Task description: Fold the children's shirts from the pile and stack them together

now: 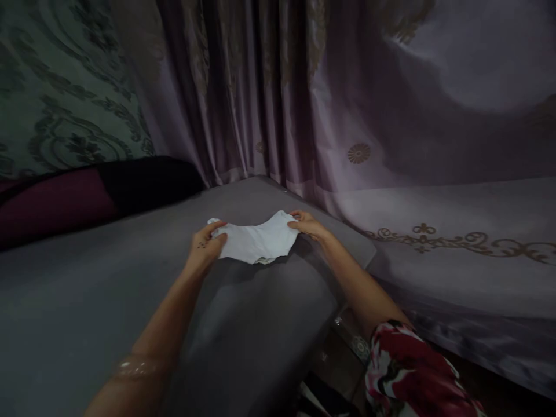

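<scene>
A small white cloth garment [256, 240], its exact kind unclear, is stretched between my two hands just over the grey bed sheet [143, 278]. My left hand [206, 243] pinches its left end between thumb and fingers. At the opposite end, my right hand [307, 225] grips the upper right corner the same way. The upper edge of the cloth sags in the middle, and a small gathered or ruffled spot shows along its lower edge.
A long dark pillow or bolster [147, 182] with a maroon part lies along the left wall. Mauve curtains [299, 116] hang behind the bed's far corner and down its right side. Tiled floor [343, 359] shows below the bed's right edge.
</scene>
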